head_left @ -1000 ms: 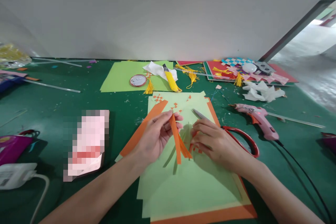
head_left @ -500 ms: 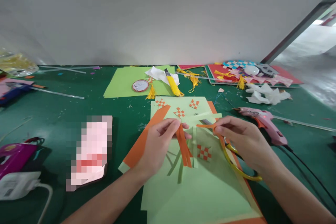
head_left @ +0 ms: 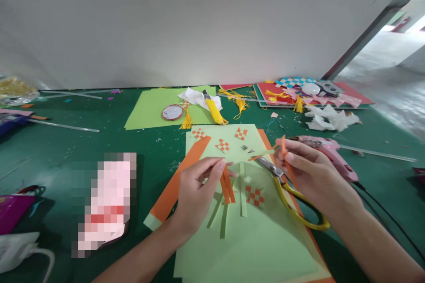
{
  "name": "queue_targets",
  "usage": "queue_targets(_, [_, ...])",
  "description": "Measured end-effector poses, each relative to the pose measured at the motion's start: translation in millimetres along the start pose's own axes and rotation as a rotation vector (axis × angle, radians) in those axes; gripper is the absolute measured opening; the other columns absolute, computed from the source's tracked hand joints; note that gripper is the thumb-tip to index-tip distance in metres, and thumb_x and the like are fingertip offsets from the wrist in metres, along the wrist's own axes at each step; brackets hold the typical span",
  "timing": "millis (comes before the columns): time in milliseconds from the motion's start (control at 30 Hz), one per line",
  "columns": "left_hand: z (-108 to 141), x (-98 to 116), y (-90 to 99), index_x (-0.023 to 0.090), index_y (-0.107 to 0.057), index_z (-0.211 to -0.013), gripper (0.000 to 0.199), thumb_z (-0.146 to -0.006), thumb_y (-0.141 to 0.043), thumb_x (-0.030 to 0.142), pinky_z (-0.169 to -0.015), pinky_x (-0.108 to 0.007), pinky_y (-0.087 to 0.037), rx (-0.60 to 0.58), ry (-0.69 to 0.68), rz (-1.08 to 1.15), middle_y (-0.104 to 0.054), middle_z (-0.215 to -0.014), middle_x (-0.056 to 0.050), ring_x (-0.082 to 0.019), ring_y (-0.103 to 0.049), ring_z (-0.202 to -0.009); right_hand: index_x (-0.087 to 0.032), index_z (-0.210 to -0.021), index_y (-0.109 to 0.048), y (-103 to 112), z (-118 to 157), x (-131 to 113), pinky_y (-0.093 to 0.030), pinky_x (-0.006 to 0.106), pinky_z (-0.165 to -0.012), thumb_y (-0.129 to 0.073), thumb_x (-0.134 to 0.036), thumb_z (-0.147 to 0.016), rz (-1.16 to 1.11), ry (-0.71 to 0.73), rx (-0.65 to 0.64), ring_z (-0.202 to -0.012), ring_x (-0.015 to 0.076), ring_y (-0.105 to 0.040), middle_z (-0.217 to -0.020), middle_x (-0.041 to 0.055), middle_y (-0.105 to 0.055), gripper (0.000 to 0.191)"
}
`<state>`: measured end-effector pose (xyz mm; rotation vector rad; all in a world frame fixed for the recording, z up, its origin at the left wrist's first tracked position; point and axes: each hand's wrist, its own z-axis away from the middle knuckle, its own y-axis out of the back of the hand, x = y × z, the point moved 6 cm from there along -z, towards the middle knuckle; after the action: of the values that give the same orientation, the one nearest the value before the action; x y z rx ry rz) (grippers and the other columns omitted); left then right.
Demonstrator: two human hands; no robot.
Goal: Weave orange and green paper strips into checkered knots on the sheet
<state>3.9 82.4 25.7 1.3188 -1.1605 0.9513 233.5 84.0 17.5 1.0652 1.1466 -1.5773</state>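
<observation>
My left hand [head_left: 197, 192] pinches several orange paper strips [head_left: 227, 188] that hang down over light green sheets [head_left: 245, 247]. In my right hand [head_left: 310, 170], thumb and fingertips are closed on a narrow orange paper strip [head_left: 283, 145]. Under and beside that hand lie yellow-handled scissors [head_left: 280, 188], the grip partly covered. Loose green strips [head_left: 243, 190] rest on the sheets between the hands. Small orange-and-green woven paper squares [head_left: 255, 196] lie there too, one close to the scissors and others farther back.
A pink glue gun [head_left: 327, 152] with a cord sits at right, near crumpled tissue [head_left: 332, 117]. Behind are a yellow box cutter [head_left: 214, 108], a round container [head_left: 172, 112] and yellow tassels [head_left: 241, 104]. A blurred-out phone [head_left: 109, 199] lies left; a white charger [head_left: 18, 247] is lower left.
My right hand has drawn away to the right and turned, raising its orange strip. More of the scissors now shows. My left hand still holds its strips. The view has shifted slightly.
</observation>
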Motion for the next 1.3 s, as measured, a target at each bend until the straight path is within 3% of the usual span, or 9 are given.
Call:
queue_targets(133, [2,3,0.8,0.02,-0.071,-0.087,0.018,-0.092,-0.058,0.031,-0.066,-0.024,-0.051,0.021,-0.053,-0.046,-0.075,-0.077,-0.002,-0.016,-0.069,-0.074,-0.025,-0.077,-0.07,-4,4,8,-0.039,0.025,-0.045,-0.084,-0.036,-0.062,0.063,-0.034,0.011,-0.059,0.0145,-0.057,-0.066,0.0008,-0.065,0.024])
queue_targets(300, [4,8,1.8,0.02,-0.071,-0.088,0.015,-0.092,-0.057,0.026,-0.068,-0.025,-0.052,0.04,-0.15,-0.098,-0.075,-0.078,-0.002,-0.016,-0.069,-0.073,-0.025,-0.083,-0.068,-4,6,10,-0.035,0.022,-0.043,-0.084,-0.033,-0.065,0.078,-0.045,0.025,-0.057,0.0124,-0.057,-0.066,-0.0007,-0.066,0.025])
queue_targets(500, [5,9,3.8,0.02,-0.07,-0.089,0.015,-0.092,-0.056,0.026,-0.067,-0.025,-0.051,0.069,-0.178,-0.128,-0.076,-0.08,-0.002,-0.016,-0.068,-0.072,-0.025,-0.085,-0.069,1,5,4,-0.041,0.022,-0.046,-0.085,-0.032,-0.063,0.028,0.016,0.091,-0.063,0.0134,-0.059,-0.073,-0.0001,-0.066,0.027])
queue_targets(700, [5,10,2.8,0.021,-0.07,-0.088,0.015,-0.092,-0.056,0.025,-0.064,-0.024,-0.051,0.052,-0.184,-0.128,-0.075,-0.077,-0.001,-0.015,-0.067,-0.069,-0.023,-0.083,-0.068,-5,6,4,-0.044,0.024,-0.052,-0.084,-0.032,-0.065,0.079,0.049,0.069,-0.061,0.0123,-0.059,-0.073,0.0,-0.067,0.026])
queue_targets(900, [6,15,-2.8,0.022,-0.071,-0.087,0.016,-0.092,-0.056,0.022,-0.069,-0.023,-0.051,-0.01,-0.224,-0.116,-0.075,-0.077,0.001,-0.013,-0.068,-0.072,-0.022,-0.078,-0.059,-15,10,12,-0.042,0.019,-0.055,-0.082,-0.026,-0.068,-0.005,0.019,-0.021,-0.062,0.0094,-0.059,-0.066,-0.0042,-0.066,0.026])
queue_targets(1033, [8,15,-3.5,0.021,-0.072,-0.087,0.016,-0.092,-0.057,0.023,-0.07,-0.023,-0.052,-0.014,-0.222,-0.119,-0.075,-0.081,-0.001,-0.014,-0.069,-0.075,-0.022,-0.082,-0.054,-25,13,18,-0.044,0.019,-0.058,-0.08,-0.023,-0.072,-0.048,0.02,-0.124,-0.064,0.0087,-0.059,-0.071,-0.0045,-0.068,0.028])
queue_targets(1300, [11,19,-5.0,0.021,-0.073,-0.087,0.015,-0.09,-0.058,0.02,-0.075,-0.019,-0.052,-0.013,-0.302,-0.154,-0.076,-0.089,-0.001,-0.012,-0.07,-0.081,-0.021,-0.082,-0.057,-40,21,18,-0.047,0.018,-0.06,-0.079,-0.021,-0.073,0.093,0.04,-0.24,-0.065,0.0072,-0.059,-0.075,-0.0042,-0.065,0.025])
